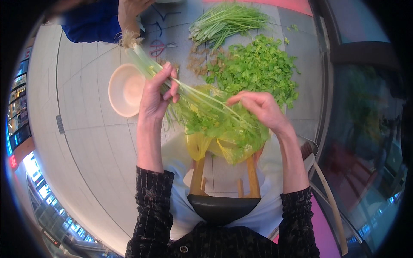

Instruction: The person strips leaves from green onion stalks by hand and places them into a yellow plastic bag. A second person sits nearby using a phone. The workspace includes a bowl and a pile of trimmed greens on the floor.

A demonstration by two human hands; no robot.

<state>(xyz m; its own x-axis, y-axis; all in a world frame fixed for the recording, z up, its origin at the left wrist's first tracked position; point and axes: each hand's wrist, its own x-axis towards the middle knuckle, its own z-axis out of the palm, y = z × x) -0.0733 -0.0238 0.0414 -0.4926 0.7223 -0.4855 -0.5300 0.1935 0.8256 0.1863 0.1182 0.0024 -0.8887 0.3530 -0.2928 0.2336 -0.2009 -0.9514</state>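
Note:
My left hand [158, 88] is closed around a bunch of leafy green stalks [139, 58], probably celery, with pale stems and matted roots pointing to the upper left. The leafy ends spread to the right over a yellow plastic bag [197, 145] in front of my lap. My right hand [263, 108] is at the stalks' leafy end, fingertips bent together beside a thin stem; whether they pinch it is unclear. Beyond it lies a heap of loose green leaves [258, 67]. A pale round bowl [126, 90] stands on the floor, left of my left hand.
Another person's hand [130, 13] and blue clothing [90, 21] are at the upper left. Red-handled scissors [158, 47], a pile of green stalks [226, 24] and brown root trimmings [198, 61] lie on the tiled floor. A stool's dark seat [224, 206] is between my legs.

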